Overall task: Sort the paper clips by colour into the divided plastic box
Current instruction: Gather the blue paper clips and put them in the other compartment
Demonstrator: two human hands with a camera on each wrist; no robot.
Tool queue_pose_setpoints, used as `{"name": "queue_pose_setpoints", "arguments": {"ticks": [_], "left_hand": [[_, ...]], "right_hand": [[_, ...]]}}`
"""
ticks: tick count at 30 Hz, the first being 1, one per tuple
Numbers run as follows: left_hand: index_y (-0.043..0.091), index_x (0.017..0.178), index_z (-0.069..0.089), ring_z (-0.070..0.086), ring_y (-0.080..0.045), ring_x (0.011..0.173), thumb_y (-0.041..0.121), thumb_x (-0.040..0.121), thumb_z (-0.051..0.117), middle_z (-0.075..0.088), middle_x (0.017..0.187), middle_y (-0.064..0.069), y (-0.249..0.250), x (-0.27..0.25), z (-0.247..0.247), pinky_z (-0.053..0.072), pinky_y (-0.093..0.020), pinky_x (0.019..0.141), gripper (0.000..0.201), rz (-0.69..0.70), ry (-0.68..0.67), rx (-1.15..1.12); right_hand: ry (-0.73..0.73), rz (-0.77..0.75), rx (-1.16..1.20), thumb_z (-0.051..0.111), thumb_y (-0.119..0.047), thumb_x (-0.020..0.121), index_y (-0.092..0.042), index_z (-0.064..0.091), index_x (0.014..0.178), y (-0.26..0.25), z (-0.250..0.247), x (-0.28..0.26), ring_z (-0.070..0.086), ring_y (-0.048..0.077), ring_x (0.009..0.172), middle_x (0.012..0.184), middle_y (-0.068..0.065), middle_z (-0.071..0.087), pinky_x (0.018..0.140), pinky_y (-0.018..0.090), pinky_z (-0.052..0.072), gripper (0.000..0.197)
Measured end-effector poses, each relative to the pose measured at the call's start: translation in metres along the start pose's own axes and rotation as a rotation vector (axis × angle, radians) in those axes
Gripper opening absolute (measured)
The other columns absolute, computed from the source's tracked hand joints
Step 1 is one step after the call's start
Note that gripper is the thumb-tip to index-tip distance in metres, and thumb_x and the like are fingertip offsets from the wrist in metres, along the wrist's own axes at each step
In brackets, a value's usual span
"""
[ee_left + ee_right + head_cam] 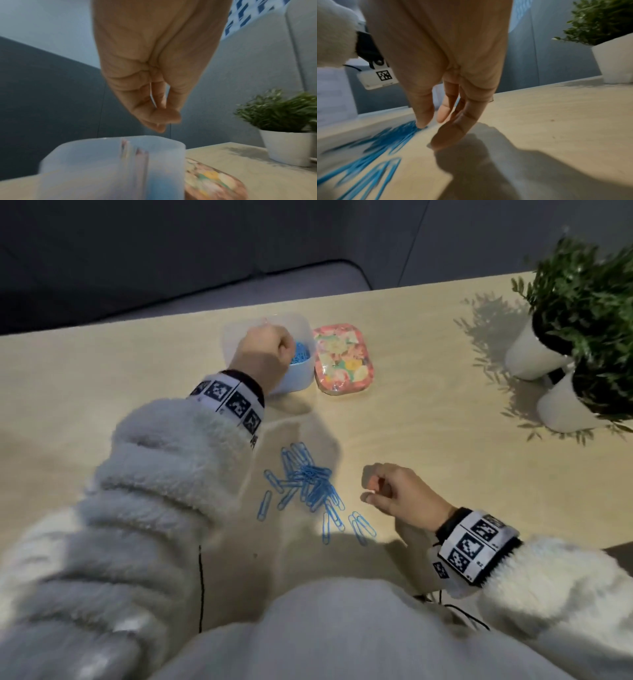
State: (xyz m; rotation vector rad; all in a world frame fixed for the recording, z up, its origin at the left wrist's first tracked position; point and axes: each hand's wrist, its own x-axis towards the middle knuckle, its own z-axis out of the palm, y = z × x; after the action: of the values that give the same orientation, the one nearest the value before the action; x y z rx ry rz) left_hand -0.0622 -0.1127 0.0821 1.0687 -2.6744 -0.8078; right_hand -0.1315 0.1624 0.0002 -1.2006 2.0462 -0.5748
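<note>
The left hand [265,350] hovers over the divided plastic box [301,378], fingers [159,117] bunched; any hold is unclear. The right hand [397,491], fingers loosely curled and empty, hangs beside the blue paper clips [308,484] on the worktop [445,422].

Table [428,440]: pale wood-look top, matt, faint grain, smooth under the right fingertips [423,121]. Divided box [301,378] below the left fingers [159,125]: translucent frosted plastic, cloudy walls. Paper clips [308,484] just left of the right fingertips: blue coated wire, slight sheen. Flat tin-shaped case [343,359] beside the box: floral print, glossy wrap catching light. Sleeves [154,474]: thick fleece, fuzzy, matt. Wrist bands [476,546]: printed black-and-white markers, paper-like. Plant pots [534,357]: white, smooth, satin finish.
</note>
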Motion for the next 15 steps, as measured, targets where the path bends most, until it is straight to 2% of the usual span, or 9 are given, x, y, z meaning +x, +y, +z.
{"name": "queue_pose_setpoints", "arguments": {"ticks": [1, 3, 4, 6, 8, 11, 13, 15], "left_hand": [[0.003, 0.094, 0.066, 0.061, -0.028, 0.082, 0.008, 0.088, 0.049, 0.067, 0.096, -0.016, -0.014, -0.019, 0.004, 0.047, -0.032, 0.076, 0.018, 0.044, -0.062, -0.020], [0.014, 0.086, 0.065, 0.058, -0.014, 0.059, 0.009, 0.086, 0.058, 0.064, 0.077, -0.005, -0.047, -0.060, 0.013, 0.046, -0.024, 0.057, 0.009, 0.031, -0.305, -0.030], [0.020, 0.082, 0.062, 0.056, -0.009, 0.053, 0.009, 0.084, 0.062, 0.062, 0.072, 0.001, -0.064, -0.079, 0.016, 0.044, -0.018, 0.051, 0.012, -0.014, -0.415, -0.028], [0.019, 0.083, 0.060, 0.057, -0.011, 0.053, 0.008, 0.078, 0.068, 0.061, 0.074, 0.003, -0.090, -0.113, 0.024, 0.044, -0.012, 0.046, 0.015, -0.120, -0.556, -0.031], [0.015, 0.084, 0.062, 0.055, -0.001, 0.053, 0.007, 0.072, 0.073, 0.062, 0.076, 0.002, -0.102, -0.139, 0.034, 0.044, -0.008, 0.051, 0.018, -0.161, -0.575, -0.064], [0.017, 0.079, 0.061, 0.052, 0.008, 0.051, 0.007, 0.071, 0.074, 0.059, 0.069, 0.005, -0.096, -0.161, 0.054, 0.039, -0.006, 0.053, 0.019, -0.163, -0.463, -0.158], [0.019, 0.077, 0.058, 0.052, 0.005, 0.051, 0.006, 0.072, 0.071, 0.057, 0.065, 0.006, -0.084, -0.163, 0.069, 0.038, -0.009, 0.055, 0.019, -0.139, -0.373, -0.208], [0.019, 0.079, 0.058, 0.052, -0.001, 0.055, 0.007, 0.074, 0.070, 0.059, 0.069, 0.003, -0.072, -0.159, 0.078, 0.043, -0.019, 0.062, 0.017, -0.107, -0.332, -0.191]], "right_hand": [[-0.049, -0.023, -0.008, 0.069, -0.009, 0.075, -0.019, 0.046, 0.073, 0.002, 0.005, -0.003, 0.047, 0.022, 0.067, 0.075, 0.006, 0.053, 0.067, 0.033, 0.040, 0.025], [-0.152, -0.054, -0.028, 0.070, -0.010, 0.073, -0.026, 0.039, 0.076, 0.002, 0.016, -0.009, 0.044, 0.017, 0.067, 0.078, -0.002, 0.047, 0.065, 0.027, 0.036, 0.036], [-0.180, -0.060, -0.033, 0.071, -0.011, 0.072, -0.026, 0.038, 0.079, 0.003, 0.022, -0.012, 0.043, 0.016, 0.067, 0.080, -0.004, 0.045, 0.064, 0.025, 0.034, 0.038], [-0.175, -0.061, -0.045, 0.073, -0.012, 0.071, -0.024, 0.041, 0.085, 0.005, 0.031, -0.016, 0.043, 0.014, 0.068, 0.083, -0.005, 0.044, 0.066, 0.024, 0.035, 0.036], [-0.120, -0.051, -0.033, 0.071, -0.007, 0.072, -0.015, 0.050, 0.089, 0.000, 0.038, -0.013, 0.044, 0.015, 0.068, 0.084, -0.002, 0.046, 0.068, 0.026, 0.037, 0.028], [-0.037, -0.057, -0.010, 0.068, -0.004, 0.074, -0.009, 0.059, 0.092, -0.015, 0.049, 0.003, 0.047, 0.018, 0.070, 0.081, 0.000, 0.050, 0.070, 0.026, 0.039, 0.021], [0.011, -0.049, 0.001, 0.066, -0.004, 0.075, -0.008, 0.061, 0.091, -0.027, 0.052, 0.017, 0.049, 0.020, 0.073, 0.081, 0.002, 0.053, 0.070, 0.026, 0.037, 0.017], [0.075, -0.050, 0.030, 0.065, -0.007, 0.077, -0.007, 0.062, 0.092, -0.036, 0.052, 0.027, 0.053, 0.025, 0.078, 0.085, 0.008, 0.057, 0.073, 0.030, 0.040, 0.016]]}}
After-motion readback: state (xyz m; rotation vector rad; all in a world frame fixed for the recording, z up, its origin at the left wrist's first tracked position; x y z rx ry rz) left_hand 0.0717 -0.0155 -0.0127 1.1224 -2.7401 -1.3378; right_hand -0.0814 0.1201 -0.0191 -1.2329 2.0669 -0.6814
